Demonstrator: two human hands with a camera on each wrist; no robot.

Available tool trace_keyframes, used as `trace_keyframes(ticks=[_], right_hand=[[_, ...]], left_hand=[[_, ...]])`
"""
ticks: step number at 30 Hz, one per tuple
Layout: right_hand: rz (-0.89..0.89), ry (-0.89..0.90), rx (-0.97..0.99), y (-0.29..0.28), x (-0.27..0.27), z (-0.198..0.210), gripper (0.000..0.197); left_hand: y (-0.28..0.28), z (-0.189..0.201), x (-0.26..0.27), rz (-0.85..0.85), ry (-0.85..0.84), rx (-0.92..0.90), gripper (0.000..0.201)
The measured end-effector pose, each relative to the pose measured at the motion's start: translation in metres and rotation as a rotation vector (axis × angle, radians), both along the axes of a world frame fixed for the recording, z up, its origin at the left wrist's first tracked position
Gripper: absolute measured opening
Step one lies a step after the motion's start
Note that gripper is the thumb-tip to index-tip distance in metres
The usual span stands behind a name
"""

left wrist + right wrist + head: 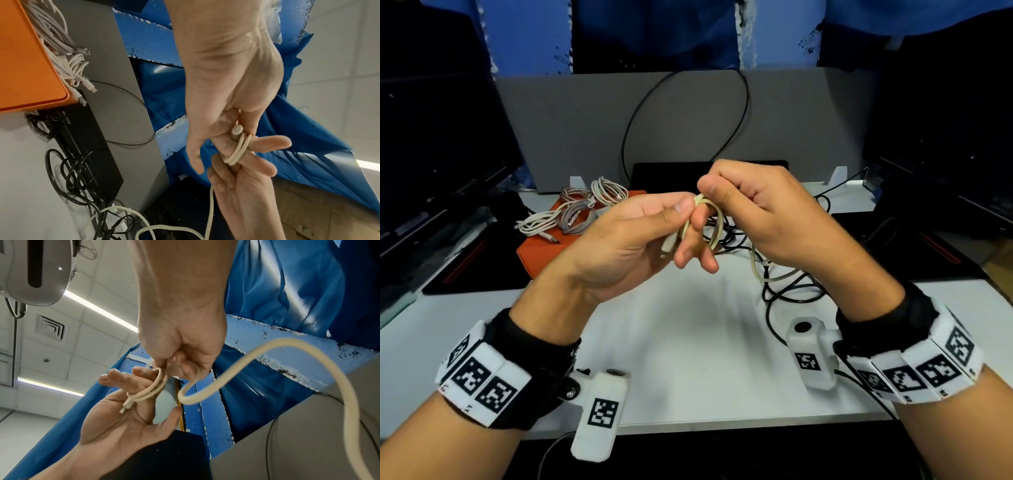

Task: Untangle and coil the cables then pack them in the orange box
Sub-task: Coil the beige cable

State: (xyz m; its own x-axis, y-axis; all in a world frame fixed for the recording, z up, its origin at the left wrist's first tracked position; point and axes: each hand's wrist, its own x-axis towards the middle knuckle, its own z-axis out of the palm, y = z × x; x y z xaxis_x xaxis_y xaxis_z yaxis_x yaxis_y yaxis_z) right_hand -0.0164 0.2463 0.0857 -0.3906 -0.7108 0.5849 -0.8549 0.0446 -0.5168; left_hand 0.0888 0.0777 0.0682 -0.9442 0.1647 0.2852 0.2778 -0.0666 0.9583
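Observation:
Both hands are raised over the white table [688, 325]. My left hand [681, 236] has its fingers straight, with two loops of a cream cable [717, 226] wound round them and the thumb apart in the wrist views. The cable's plug [126, 407] lies against the left palm [123, 418]. My right hand [739, 198] pinches the cable [156, 386] at the loops. The cable's slack [210, 211] trails down to the table. The orange box [534, 250] sits at the back left, with several coiled pale cables [578, 212] lying on it.
A tangle of black cables [784, 284] lies on the table under and to the right of the hands. A grey partition [688, 113] with a thin black cable looped against it stands behind. Dark monitors flank both sides, and a black pad [465, 267] lies at the left.

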Motion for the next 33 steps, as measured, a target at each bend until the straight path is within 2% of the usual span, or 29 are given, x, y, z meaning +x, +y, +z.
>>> trace_keyframes(ticks=[2,4,6,8,10,11,12,16,19,21,23,26,33], right_hand=[[0.000,-0.054,-0.032,-0.001,-0.003,-0.002,0.028],[-0.005,-0.144,-0.025,-0.003,-0.009,-0.006,0.020],[-0.006,-0.205,0.054,-0.006,-0.014,-0.012,0.027],[-0.015,-0.163,0.168,-0.011,-0.015,-0.018,0.028],[-0.048,-0.063,0.285,-0.015,-0.010,-0.023,0.015],[-0.063,-0.025,0.331,-0.016,-0.006,-0.024,0.012],[-0.065,0.016,0.371,-0.017,-0.002,-0.024,0.017],[-0.012,0.114,0.480,-0.011,0.008,-0.019,0.033],[0.032,0.114,0.476,-0.001,0.009,-0.007,0.021],[0.019,0.059,0.342,0.005,0.004,-0.001,0.013],[0.000,-0.041,0.180,0.007,-0.004,0.001,0.010],[-0.021,-0.129,0.022,0.005,-0.013,-0.004,0.017],[0.058,-0.122,0.052,-0.006,-0.019,-0.015,0.018]], left_hand=[[0.002,0.002,-0.001,0.048,0.043,0.019,0.027],[0.001,0.003,-0.004,0.182,0.143,0.092,0.024],[0.001,0.002,-0.008,0.314,0.256,0.177,0.025],[0.002,0.000,-0.011,0.379,0.288,0.242,0.027],[0.004,-0.003,-0.014,0.407,0.282,0.241,0.027],[0.005,-0.005,-0.015,0.442,0.284,0.192,0.027],[0.005,-0.006,-0.016,0.494,0.292,0.111,0.026],[0.002,-0.013,-0.018,0.653,0.392,-0.374,0.023],[-0.007,-0.019,-0.020,0.690,0.455,-0.753,0.023],[-0.013,-0.018,-0.021,0.636,0.406,-0.826,0.027],[-0.015,-0.015,-0.020,0.492,0.304,-0.750,0.031],[-0.014,-0.011,-0.016,0.323,0.179,-0.502,0.031],[-0.015,-0.010,-0.013,0.122,0.072,-0.221,0.025]])
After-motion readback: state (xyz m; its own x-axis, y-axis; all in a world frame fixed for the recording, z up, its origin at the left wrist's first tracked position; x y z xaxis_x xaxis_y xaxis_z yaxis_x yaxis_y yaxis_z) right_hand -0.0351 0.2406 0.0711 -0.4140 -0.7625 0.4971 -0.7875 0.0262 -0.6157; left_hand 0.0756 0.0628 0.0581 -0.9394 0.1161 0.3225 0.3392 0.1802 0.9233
